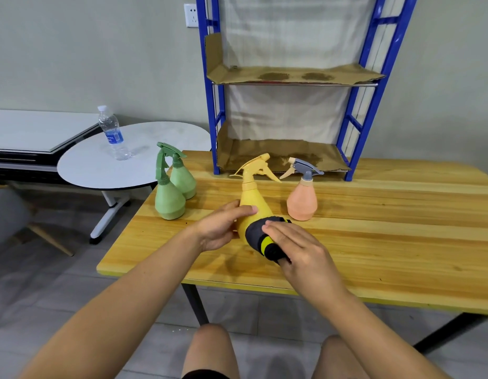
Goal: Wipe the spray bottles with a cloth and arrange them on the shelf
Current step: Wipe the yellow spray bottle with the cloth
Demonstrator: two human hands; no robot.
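A yellow spray bottle (251, 198) leans tilted above the wooden table (374, 242), its nozzle pointing away from me. My left hand (223, 228) grips its body from the left, thumb across the front. My right hand (300, 247) holds a dark cloth with a yellow stripe (260, 236) against the bottle's lower part. Two green spray bottles (170, 199) stand together at the table's left end. To the right of the yellow one stands a pink bottle with a grey trigger (302, 202). Behind them rises a blue shelf (355, 149) lined with cardboard.
The shelf's cardboard liners (292, 73) carry dark stains and hold nothing. A round white side table (87, 168) to the left bears a clear water bottle (113, 135). A grey chair sits at the far left. My knees show below the table edge.
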